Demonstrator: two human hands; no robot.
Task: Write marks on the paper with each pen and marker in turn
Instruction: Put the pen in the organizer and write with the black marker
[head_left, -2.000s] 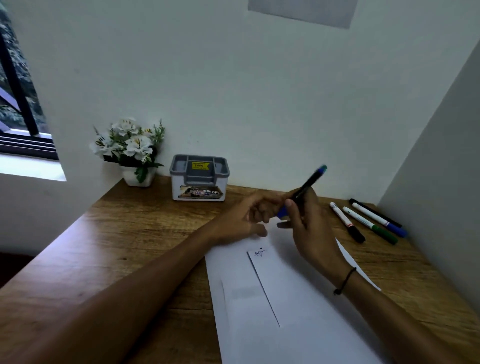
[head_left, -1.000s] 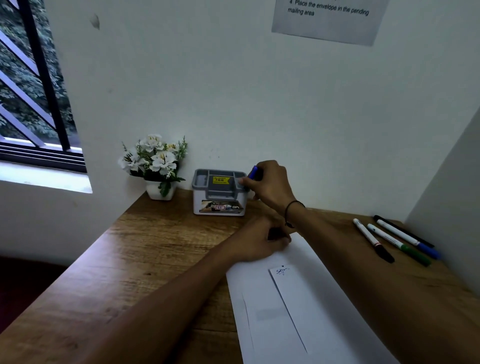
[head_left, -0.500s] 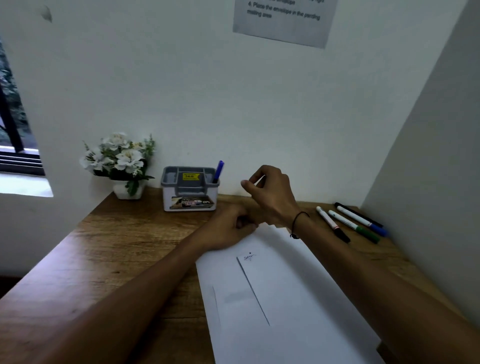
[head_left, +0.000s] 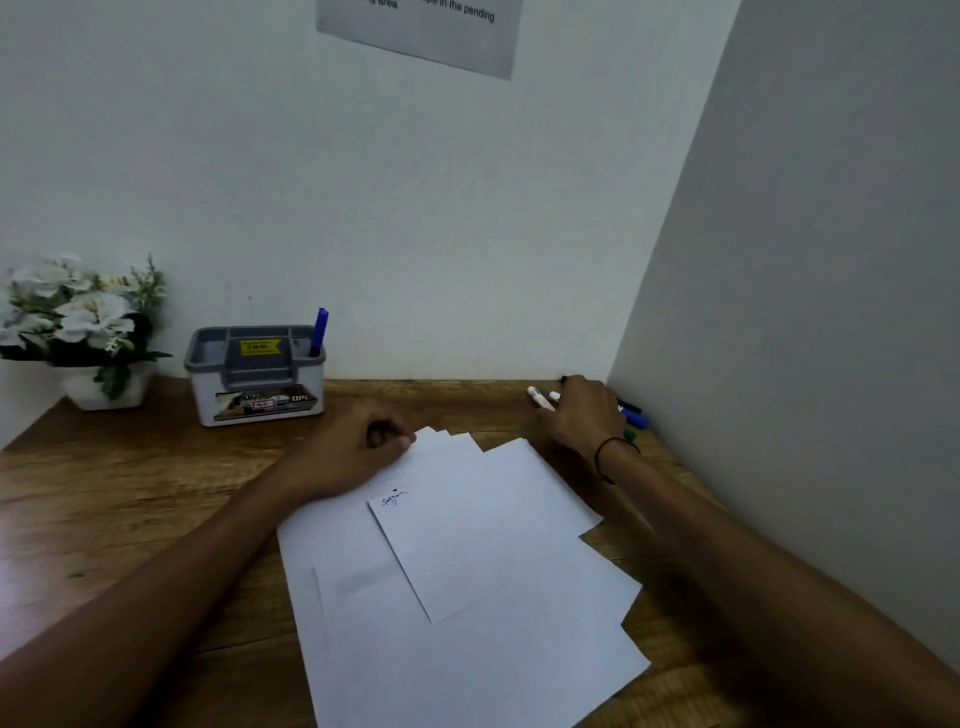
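Wooden tabletop: right hand reaching onto markers at far-right corner, grip unclear, left hand fisted pinning paper.

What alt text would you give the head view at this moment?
The right hand reaches over the markers lying at the desk's far right corner, while the left hand, curled, rests on the paper. A blue pen stands in the grey holder.

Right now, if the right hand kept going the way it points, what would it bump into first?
The right hand is already over the markers. Beyond them, it would likely meet the wall corner, though depth is unclear.
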